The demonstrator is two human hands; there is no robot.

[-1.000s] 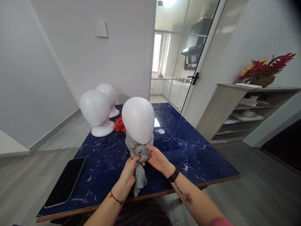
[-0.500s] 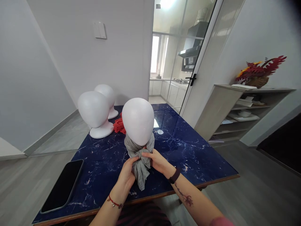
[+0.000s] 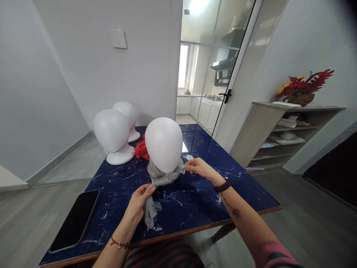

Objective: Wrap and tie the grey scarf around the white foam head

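Note:
A white foam mannequin head [image 3: 163, 143] stands in the middle of the dark blue marble table [image 3: 240, 186]. A grey scarf [image 3: 160, 178] is wound round its neck. My left hand [image 3: 138, 201] pinches one scarf end low and to the left, with the loose tail hanging onto the table. My right hand [image 3: 200, 168] pinches the other end on the right side of the neck. The scarf lies stretched out between both hands.
Two more white foam heads [image 3: 113, 134] stand at the table's back left, with a red cloth [image 3: 141, 149] beside them. A black phone [image 3: 74, 219] lies near the front left edge. A glass door and a shelf unit [image 3: 281, 128] with a red plant are to the right.
The knot that both hands held in front of the neck has come apart. My hands have moved away from each other, left hand down-left, right hand up-right, pulling the scarf ends apart.

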